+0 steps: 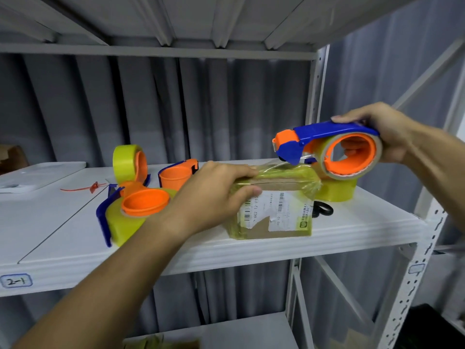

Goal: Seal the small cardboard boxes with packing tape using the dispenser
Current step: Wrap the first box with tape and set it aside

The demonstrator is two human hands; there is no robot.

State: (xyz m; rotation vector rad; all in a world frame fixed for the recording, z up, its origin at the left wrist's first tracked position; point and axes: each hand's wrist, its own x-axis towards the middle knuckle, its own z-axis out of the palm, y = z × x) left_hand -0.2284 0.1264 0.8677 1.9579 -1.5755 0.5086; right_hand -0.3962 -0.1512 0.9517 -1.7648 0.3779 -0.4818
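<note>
Cardboard box (274, 205), small and already wrapped in yellowish tape, is placed near the front edge of the white shelf (352, 230). It is held down by the left hand (214, 195), whose fingers are curled over its top left edge, with the thumb on the front face. The blue and orange dispenser (327, 147) is gripped by the right hand (377, 132) just above the right end of the box, fingers passed through the orange core. A clear strip of tape (271, 167) is stretched from the dispenser to the box top.

The box is judged to be light and fairly stiff, so it may slide if it is not pressed; the taped surface is probably slippery. The top edge, away from the seam, seems a good place to hold it.

The dispenser's blade cannot be made out. The roll (334, 191) behind the box is partly hidden, and the label text (274, 207) is too blurred to be read.
</note>
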